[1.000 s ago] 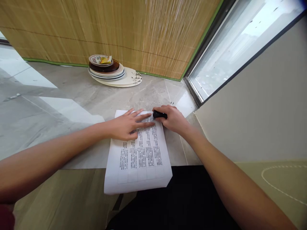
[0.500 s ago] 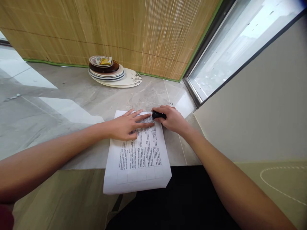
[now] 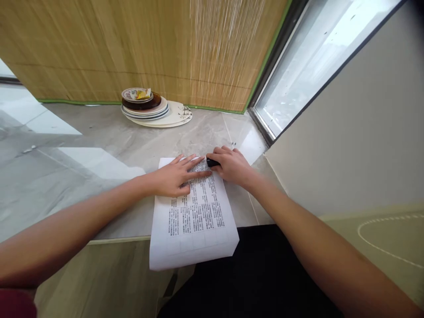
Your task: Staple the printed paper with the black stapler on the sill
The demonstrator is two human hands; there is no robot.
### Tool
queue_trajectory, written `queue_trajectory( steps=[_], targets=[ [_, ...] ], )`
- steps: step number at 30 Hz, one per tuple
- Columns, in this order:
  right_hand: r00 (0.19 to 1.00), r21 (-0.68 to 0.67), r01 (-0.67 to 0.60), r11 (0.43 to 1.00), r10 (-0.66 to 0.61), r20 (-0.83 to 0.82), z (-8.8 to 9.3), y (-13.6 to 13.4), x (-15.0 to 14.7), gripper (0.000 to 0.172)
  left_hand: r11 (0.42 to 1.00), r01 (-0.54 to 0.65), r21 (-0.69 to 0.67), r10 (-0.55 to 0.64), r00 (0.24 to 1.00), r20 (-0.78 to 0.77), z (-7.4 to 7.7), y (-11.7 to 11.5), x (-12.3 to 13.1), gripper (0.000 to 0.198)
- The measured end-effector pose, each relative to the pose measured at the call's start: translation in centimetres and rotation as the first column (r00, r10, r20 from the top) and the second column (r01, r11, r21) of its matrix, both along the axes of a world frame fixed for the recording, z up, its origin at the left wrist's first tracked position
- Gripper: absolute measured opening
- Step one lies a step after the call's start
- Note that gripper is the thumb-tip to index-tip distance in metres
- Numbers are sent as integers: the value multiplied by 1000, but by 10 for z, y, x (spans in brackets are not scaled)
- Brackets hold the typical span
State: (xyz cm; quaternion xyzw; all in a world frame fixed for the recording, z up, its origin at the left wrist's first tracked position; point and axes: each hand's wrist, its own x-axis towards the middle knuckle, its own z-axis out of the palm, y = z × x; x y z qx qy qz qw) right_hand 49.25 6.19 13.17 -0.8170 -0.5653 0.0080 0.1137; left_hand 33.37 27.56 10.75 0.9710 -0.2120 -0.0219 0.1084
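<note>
A printed sheet of paper (image 3: pixel 195 238), possibly more than one layer, lies on the grey marble ledge, its near end hanging past the edge. My left hand (image 3: pixel 177 176) rests flat on its upper part, fingers spread and pointing right. At the paper's top right corner, my right hand (image 3: pixel 232 165) is wrapped round a small black stapler (image 3: pixel 212 162). Only the stapler's rounded front end shows; the rest is hidden in my palm. My left fingertips lie close beside it.
Stacked plates (image 3: pixel 145 110) with a small yellow packet (image 3: pixel 143 93) on top stand at the back of the ledge (image 3: pixel 109 132). Behind them hangs a bamboo blind (image 3: pixel 132 44). A window frame (image 3: pixel 261 126) and grey wall (image 3: pixel 347 132) bound the right side.
The view has shifted slightly. My right hand has rolled a little over the stapler, so less of it shows. My left hand stays flat on the paper.
</note>
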Motion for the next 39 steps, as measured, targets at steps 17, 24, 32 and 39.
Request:
queue_trajectory(
  steps=[17,24,32,39],
  targets=[
    [954,298,183,937,-96,-285,22,16,-70,17,723,-348,-597,610,726,317,14,25,9,33],
    [935,270,206,940,-108,-336,2,-2,-64,20,684,-385,-620,649,710,275,9,29,11,26],
    [920,276,385,881,-342,-191,-15,-24,34,39,585,-396,-708,711,671,212,6,40,16,23],
    [895,-44,436,899,-439,-85,-48,35,37,74,554,-417,-720,740,642,198,9,56,22,26]
  ],
)
